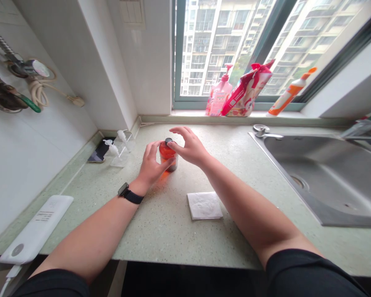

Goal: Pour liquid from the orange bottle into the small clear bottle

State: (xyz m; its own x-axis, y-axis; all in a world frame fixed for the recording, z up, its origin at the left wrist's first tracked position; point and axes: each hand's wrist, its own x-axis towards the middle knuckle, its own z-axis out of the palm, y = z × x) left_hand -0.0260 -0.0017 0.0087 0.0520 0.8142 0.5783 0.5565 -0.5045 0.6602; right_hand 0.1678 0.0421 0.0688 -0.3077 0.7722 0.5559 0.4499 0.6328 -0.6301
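Now, orange btl (166, 152), axis vert., cap (168, 140) up, L grip (152, 166) round it, R grip (191, 146) splayed

No word, brand or number can be read with certainty here. On the white device (38, 227), which lies on the counter (160, 239), there stand several short lines of dark print, but they are too small for reading. The pink pump bottle (220, 98) carries a label with rows of fine print, also not readable. On the red bag (250, 93) beside it, a small white patch and some pale marks are seen, too blurred to tell.
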